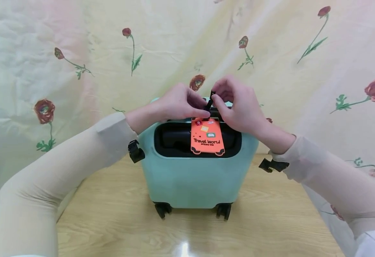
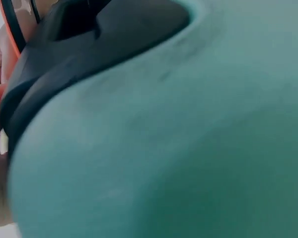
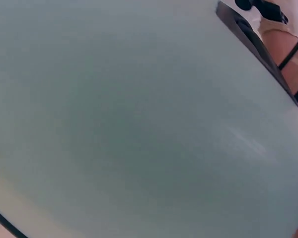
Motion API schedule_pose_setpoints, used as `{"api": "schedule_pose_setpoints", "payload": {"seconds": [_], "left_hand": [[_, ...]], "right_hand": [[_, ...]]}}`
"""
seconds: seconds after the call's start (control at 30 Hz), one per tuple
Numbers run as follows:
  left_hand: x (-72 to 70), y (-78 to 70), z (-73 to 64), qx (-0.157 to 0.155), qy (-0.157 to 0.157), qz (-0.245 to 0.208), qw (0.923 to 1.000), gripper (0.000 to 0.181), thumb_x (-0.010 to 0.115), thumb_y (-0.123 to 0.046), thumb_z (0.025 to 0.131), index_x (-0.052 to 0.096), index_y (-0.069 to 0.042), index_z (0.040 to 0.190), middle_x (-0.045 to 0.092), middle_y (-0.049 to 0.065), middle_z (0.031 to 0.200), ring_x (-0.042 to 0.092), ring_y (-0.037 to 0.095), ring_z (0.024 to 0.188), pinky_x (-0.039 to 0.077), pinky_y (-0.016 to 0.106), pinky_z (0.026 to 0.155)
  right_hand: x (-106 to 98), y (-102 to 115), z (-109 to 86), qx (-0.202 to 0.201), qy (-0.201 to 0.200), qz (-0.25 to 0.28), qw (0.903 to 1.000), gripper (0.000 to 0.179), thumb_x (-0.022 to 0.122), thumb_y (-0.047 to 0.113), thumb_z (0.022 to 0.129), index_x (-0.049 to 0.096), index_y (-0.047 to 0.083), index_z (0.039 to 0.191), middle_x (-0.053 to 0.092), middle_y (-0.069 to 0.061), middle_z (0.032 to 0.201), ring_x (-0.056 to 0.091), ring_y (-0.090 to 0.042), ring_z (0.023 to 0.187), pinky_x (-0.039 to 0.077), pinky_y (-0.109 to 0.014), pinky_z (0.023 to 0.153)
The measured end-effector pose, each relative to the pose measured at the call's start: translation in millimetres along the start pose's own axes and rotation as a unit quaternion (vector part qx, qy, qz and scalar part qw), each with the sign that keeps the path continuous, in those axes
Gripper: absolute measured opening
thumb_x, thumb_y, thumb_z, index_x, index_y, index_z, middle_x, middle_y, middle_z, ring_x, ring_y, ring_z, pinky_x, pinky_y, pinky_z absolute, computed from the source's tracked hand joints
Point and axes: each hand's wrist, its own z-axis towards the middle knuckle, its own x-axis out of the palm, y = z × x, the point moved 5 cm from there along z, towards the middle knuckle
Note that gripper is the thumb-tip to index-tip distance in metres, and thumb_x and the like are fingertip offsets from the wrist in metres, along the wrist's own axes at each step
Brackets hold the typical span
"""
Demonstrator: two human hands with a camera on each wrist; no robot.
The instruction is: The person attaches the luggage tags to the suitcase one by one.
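A mint-green suitcase (image 1: 193, 182) stands upright on its wheels in the head view. An orange luggage tag (image 1: 207, 137) printed "Travel World" hangs over the black recess (image 1: 174, 140) at its top. My left hand (image 1: 179, 103) pinches the base of the tag's black strap between thumb and fingers, just above the tag. The strap's upper end (image 1: 211, 96) points up, pinched by my right hand (image 1: 240, 107). Both hands are over the suitcase's black handle (image 1: 216, 113), partly covering it. The green shell (image 2: 164, 148) fills most of the left wrist view, and likewise the shell (image 3: 139, 119) in the right wrist view.
The suitcase stands on a wood-grain tabletop (image 1: 110, 214), its black wheels (image 1: 162, 210) toward me. Close behind hangs a pale curtain (image 1: 161, 43) with red flowers. Black straps (image 1: 136, 151) are worn at both wrists, beside the suitcase's sides.
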Motion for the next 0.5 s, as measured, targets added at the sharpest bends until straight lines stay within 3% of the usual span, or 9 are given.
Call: {"api": "schedule_pose_setpoints", "payload": {"seconds": [0.07, 0.13, 0.33, 0.5], "left_hand": [[-1.1, -1.7, -0.3, 0.009, 0.010, 0.041, 0.9991, 0.043, 0.085, -0.030, 0.092, 0.077, -0.011, 0.130, 0.080, 0.005, 0.117, 0.074, 0.015, 0.108, 0.060, 0.030, 0.096], [-1.9, -1.3, -1.0, 0.015, 0.016, 0.052, 0.9984, 0.041, 0.084, -0.030, 0.093, 0.076, -0.011, 0.129, 0.080, 0.005, 0.117, 0.074, 0.015, 0.107, 0.060, 0.031, 0.096], [-2.4, 7.5, -1.1, 0.018, 0.001, -0.022, 0.9996, 0.041, 0.085, -0.022, 0.092, 0.075, -0.009, 0.129, 0.079, 0.008, 0.121, 0.075, 0.016, 0.111, 0.060, 0.031, 0.097], [-0.8, 8.1, 1.7, 0.025, -0.010, -0.042, 0.9987, 0.038, 0.087, -0.020, 0.090, 0.076, -0.008, 0.125, 0.080, 0.009, 0.119, 0.075, 0.016, 0.110, 0.061, 0.031, 0.095]], "right_hand": [[1, -1, -3.0, -0.001, -0.002, 0.000, 1.0000, 0.018, 0.068, 0.000, 0.099, 0.064, -0.005, 0.116, 0.075, -0.014, 0.099, 0.068, -0.012, 0.082, 0.053, -0.007, 0.080], [2, -1, -5.2, -0.007, -0.004, -0.003, 1.0000, 0.020, 0.070, 0.000, 0.097, 0.068, -0.004, 0.116, 0.076, -0.013, 0.098, 0.071, -0.014, 0.082, 0.054, -0.008, 0.080], [4, -1, -7.9, -0.040, -0.009, -0.014, 0.9991, 0.017, 0.075, 0.003, 0.093, 0.075, 0.002, 0.111, 0.072, -0.009, 0.103, 0.075, -0.015, 0.087, 0.056, -0.011, 0.087], [4, 0, -10.7, -0.068, -0.010, -0.014, 0.9975, 0.016, 0.076, 0.003, 0.093, 0.074, 0.000, 0.108, 0.079, -0.009, 0.104, 0.078, -0.017, 0.088, 0.056, -0.011, 0.090]]}}
